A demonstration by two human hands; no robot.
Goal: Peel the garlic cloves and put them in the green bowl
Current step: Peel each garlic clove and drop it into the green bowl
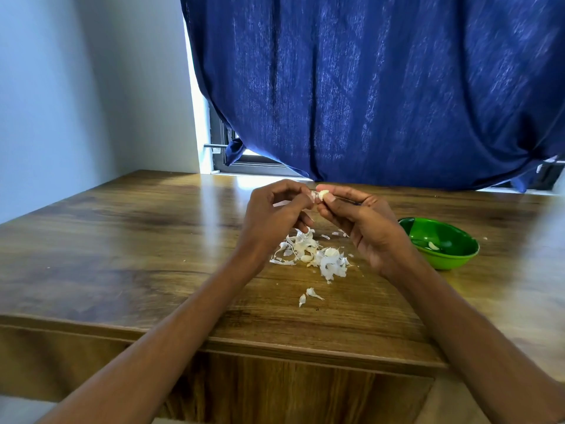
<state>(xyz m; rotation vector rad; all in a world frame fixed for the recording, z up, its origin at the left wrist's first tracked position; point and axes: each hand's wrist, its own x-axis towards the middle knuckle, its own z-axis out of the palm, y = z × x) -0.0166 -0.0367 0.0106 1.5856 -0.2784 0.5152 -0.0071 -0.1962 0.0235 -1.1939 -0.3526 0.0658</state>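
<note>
The wooden table [122,240] carries everything within easy reach. The green bowl [440,243] sits to the right, just beside the right hand [363,228], probably so a finished clove drops in quickly (one pale clove [432,245] already lies inside). A heap of skins and cloves [318,255] lies under the hands. The right grip is clamped on a garlic clove [322,194]; the left hand [275,215] pinches its skin to strip it.
</note>
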